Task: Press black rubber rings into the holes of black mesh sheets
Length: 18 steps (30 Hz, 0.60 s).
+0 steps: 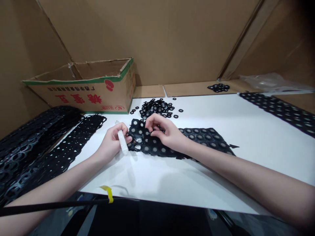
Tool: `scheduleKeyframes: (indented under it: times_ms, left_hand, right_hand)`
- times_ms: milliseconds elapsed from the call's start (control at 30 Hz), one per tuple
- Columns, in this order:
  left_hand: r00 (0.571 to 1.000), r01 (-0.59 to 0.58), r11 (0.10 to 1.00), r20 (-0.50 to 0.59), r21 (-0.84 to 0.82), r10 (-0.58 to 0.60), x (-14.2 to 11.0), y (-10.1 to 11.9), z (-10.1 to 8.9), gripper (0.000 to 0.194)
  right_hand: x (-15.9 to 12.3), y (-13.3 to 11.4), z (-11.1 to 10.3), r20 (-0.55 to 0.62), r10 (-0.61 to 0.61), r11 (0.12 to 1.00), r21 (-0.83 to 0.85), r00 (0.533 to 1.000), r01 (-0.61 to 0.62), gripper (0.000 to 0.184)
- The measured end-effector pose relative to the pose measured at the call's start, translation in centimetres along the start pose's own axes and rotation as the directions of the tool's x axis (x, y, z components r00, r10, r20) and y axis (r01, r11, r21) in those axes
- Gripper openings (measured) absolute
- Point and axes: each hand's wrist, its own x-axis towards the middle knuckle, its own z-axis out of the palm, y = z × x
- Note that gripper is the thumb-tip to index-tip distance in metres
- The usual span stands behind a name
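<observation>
The L hand (pixel 113 137) is holding a white stick (pixel 122 143), fingers closed round it, and is resting at the left end of the black ring sheet (pixel 152 144); if it is also pinching the sheet, I cannot tell. The R hand (pixel 167 132) is hovering over the same sheet w/ thumb & forefinger narrow; whether sth is sitting btwn them, I cannot tell. The sheet is lying on the white tabletop (pixel 157 183), nr the loose rings pile (pixel 156 107).
</observation>
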Motion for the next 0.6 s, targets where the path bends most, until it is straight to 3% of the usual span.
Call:
scheduleKeyframes:
  times_ms: [133,433,533,600]
  left_hand:
    - [1.000,0.019,0.999,0.010,-0.026,-0.019,0.0,0.0,0.0,0.038]
    - [0.999,0.035,0.999,-0.004,0.004,-0.035,0.0,0.2,0.1,0.036]
    - [1.000,0.021,0.999,-0.005,0.024,-0.021,0.1,0.1,0.0,0.035]
    - [1.000,0.014,0.999,0.004,0.035,-0.014,0.1,0.1,0.0,0.034]
  right_hand:
    - [0.3,0.4,-0.5,-0.068,0.020,0.994,0.109,0.997,-0.013,0.022]
    - [0.4,-0.6,-0.5,0.126,0.006,0.985,0.171,0.992,-0.028,0.020]
    - [0.4,-1.6,-1.2,0.265,0.025,0.983,0.170,0.964,-0.072,0.022]
    - [0.5,-2.3,-1.7,0.393,0.080,0.982,0.124,0.916,-0.139,0.026]
